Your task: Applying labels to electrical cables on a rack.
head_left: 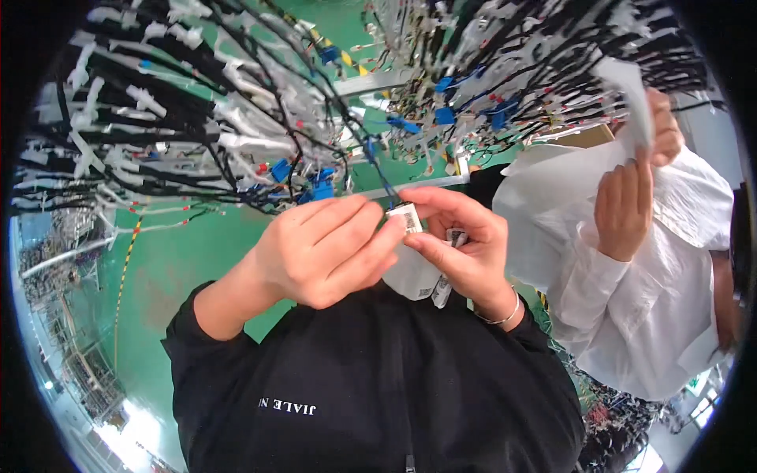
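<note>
In front of my chest, a small white printed label (408, 219) lies against a dark connector at the end of a thin dark cable (384, 180). My left hand (319, 248) is closed from the left side, its fingertips pressed on the label. From the right, my right hand (469, 240) pinches the same label and connector between thumb and forefinger. A white strip with printed marks (443, 290) hangs below the right palm, tucked in its curled fingers. Beside it shows a pale, rounded white sheet (412, 272), partly hidden by my hands.
Dense bundles of black wire harness (189, 110) with white wrappings and blue connectors (322, 186) hang ahead. At my right, a co-worker in a white coat (631, 315) holds up a white sheet (628, 91). A yellow-black line (124, 268) runs along the green floor (154, 303).
</note>
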The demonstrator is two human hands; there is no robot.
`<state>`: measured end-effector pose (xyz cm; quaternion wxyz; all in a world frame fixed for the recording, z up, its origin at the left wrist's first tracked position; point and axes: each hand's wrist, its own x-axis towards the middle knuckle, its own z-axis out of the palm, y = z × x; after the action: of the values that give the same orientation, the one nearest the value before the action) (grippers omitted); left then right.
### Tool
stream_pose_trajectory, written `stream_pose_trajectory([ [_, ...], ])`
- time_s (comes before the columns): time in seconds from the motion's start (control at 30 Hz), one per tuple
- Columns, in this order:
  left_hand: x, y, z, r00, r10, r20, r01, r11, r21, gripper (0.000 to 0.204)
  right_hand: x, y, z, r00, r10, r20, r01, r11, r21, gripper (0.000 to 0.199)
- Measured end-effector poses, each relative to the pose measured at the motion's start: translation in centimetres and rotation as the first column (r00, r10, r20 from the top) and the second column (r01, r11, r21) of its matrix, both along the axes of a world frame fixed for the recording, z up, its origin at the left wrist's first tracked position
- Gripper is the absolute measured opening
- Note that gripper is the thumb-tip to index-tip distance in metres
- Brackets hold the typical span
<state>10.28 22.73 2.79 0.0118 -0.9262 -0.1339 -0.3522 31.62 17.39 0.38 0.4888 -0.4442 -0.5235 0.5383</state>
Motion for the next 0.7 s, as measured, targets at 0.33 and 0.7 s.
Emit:
stream_pose_trajectory([
  [0.33,-0.4,-0.9,-1.2,0.998,-0.028,-0.056,0.024,0.997,-0.068,0.035,-1.8,1.0,-0.6,0.947,0.014,-0.320,-0.027,0.999,-0.034,0.020],
  [0.7,2.3,-4.4,-3.3,0.797,0.576,0.184,0.245,-0.030,-0.969,0.016,-2.2,-0.5,-1.0,0.974,-0.075,-0.215,0.081,0.996,0.019,0.026],
])
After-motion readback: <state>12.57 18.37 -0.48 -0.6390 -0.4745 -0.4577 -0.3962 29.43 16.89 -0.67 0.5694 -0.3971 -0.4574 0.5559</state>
